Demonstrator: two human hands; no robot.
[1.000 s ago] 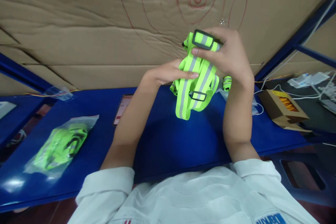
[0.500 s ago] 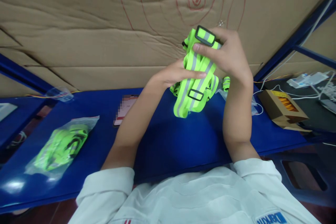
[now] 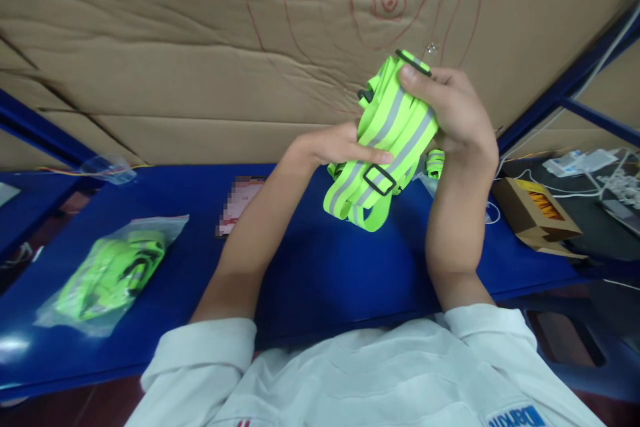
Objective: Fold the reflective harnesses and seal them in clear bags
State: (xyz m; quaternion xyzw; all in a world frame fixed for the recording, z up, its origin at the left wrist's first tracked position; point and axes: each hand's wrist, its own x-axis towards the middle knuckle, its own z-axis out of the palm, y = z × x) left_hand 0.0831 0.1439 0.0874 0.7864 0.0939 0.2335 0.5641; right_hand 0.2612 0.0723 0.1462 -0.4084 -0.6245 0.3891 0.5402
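Above the smooth blue table [image 3: 345,273], the left hand [image 3: 337,145] and right hand [image 3: 463,107] pinch flat, looped, grey-striped neon straps [image 3: 395,113] threaded through a rectangular black buckle [image 3: 379,180]; behind them stands creased, red-marked brown cardboard [image 3: 150,80].

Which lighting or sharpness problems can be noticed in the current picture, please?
Head view: white glare on the blue table at lower left; head view: small shiny highlights on the plastic bag; head view: coarse pixel blocks along the left side of the phone-like object; head view: the grey stripes on the strap bundle remain readable.
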